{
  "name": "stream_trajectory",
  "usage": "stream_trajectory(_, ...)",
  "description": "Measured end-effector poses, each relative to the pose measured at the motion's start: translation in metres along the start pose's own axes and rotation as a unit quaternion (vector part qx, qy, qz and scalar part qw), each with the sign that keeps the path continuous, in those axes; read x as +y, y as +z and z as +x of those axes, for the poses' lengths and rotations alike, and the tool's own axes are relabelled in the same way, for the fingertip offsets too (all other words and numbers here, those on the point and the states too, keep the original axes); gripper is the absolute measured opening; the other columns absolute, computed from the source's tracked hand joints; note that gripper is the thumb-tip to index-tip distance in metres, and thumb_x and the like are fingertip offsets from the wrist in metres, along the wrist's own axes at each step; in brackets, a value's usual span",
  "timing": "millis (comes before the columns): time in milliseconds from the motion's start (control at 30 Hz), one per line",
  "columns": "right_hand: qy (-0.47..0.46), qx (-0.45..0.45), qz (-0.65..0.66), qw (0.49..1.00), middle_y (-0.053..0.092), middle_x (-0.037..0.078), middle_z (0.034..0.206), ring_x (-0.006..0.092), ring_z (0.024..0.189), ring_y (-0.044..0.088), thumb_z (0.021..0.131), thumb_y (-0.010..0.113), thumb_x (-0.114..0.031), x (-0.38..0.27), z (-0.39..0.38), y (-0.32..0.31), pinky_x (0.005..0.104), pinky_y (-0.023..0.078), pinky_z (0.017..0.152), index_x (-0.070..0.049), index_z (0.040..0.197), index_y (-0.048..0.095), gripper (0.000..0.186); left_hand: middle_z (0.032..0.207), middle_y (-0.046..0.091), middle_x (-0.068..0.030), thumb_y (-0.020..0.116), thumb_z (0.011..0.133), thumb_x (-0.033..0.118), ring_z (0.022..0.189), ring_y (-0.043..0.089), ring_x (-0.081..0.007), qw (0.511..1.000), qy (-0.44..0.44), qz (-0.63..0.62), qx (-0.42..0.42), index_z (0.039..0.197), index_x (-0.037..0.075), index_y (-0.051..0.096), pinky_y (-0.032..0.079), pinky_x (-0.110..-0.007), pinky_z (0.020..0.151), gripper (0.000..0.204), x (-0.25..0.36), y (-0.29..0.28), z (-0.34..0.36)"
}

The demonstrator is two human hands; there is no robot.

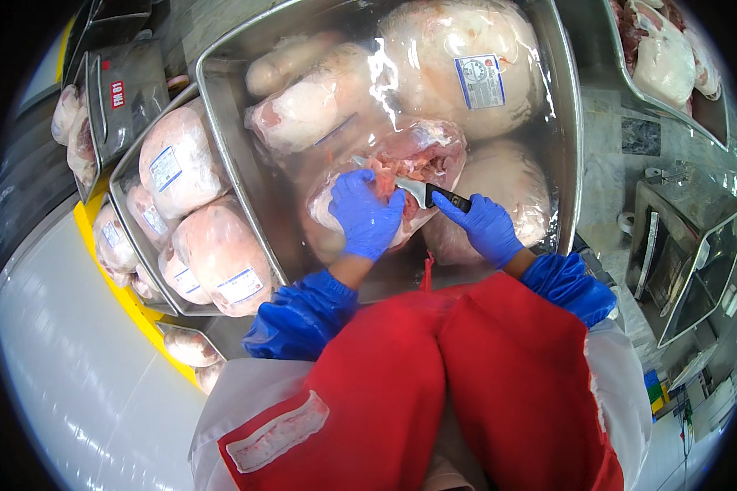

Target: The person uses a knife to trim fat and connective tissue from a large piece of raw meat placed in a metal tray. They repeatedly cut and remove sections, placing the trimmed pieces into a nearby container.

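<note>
My right hand [485,229], in a blue glove, is closed round the black handle of a knife [409,190]. The blade points left and lies against a piece of raw meat [434,155] with torn, reddish flesh and pale skin. On the near left of that meat my left hand [367,214], also gloved in blue, grips it with bent fingers close to the blade tip. Part of the meat is hidden under this hand. The piece sits in a large metal tub [236,172] filled with water.
Wrapped pale meat pieces, one a big labelled one [458,57], lie round the tub. To the left, a second metal bin [123,192] holds several labelled wrapped pieces. Another meat bin [671,114] stands at far right, above a metal box-like stand [688,254]. A red apron [516,368] covers my front.
</note>
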State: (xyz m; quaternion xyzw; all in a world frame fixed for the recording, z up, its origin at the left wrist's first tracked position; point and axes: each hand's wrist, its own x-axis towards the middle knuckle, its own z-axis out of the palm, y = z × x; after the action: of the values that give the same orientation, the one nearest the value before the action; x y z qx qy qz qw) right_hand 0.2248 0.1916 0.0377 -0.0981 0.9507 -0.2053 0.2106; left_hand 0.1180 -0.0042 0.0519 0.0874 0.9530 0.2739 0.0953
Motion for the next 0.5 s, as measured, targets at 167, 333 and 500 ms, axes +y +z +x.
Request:
stream_trajectory(167,0.037,-0.049,0.103,0.993,0.052,0.015,0.073,0.0295,0.059,0.055,0.078,0.046,-0.005,-0.007,-0.004,-0.044,0.0397,0.046,0.053,-0.031,0.138,0.027,0.068,0.087,0.049,-0.0127,0.062,0.064,0.024,0.087,0.047,-0.0337,0.986,0.049,0.156,-0.04,0.085,0.008,0.051,0.036,-0.046,0.07,0.029,0.0,0.003,0.014)
stream_trajectory(333,-0.052,-0.105,0.074,0.99,0.053,0.015,0.073,0.031,0.056,0.054,0.074,0.053,-0.007,0.041,-0.008,-0.088,0.0412,0.045,0.052,-0.034,0.137,0.027,0.073,0.078,0.05,-0.0128,0.06,0.066,0.022,0.078,0.049,-0.0345,0.987,0.059,0.144,-0.032,0.076,0.007,0.052,0.038,-0.045,0.068,0.02,-0.013,-0.009,0.023)
stream_trajectory(500,-0.064,-0.127,0.116,0.983,0.055,0.017,0.076,0.0319,0.059,0.055,0.079,0.053,-0.013,0.055,0.0,-0.074,0.0421,0.045,0.053,-0.03,0.138,0.025,0.068,0.075,0.049,-0.014,0.06,0.067,0.021,0.077,0.049,-0.0347,0.989,0.079,0.125,-0.028,0.073,0.006,0.052,0.039,-0.044,0.068,0.018,-0.019,-0.014,0.02)
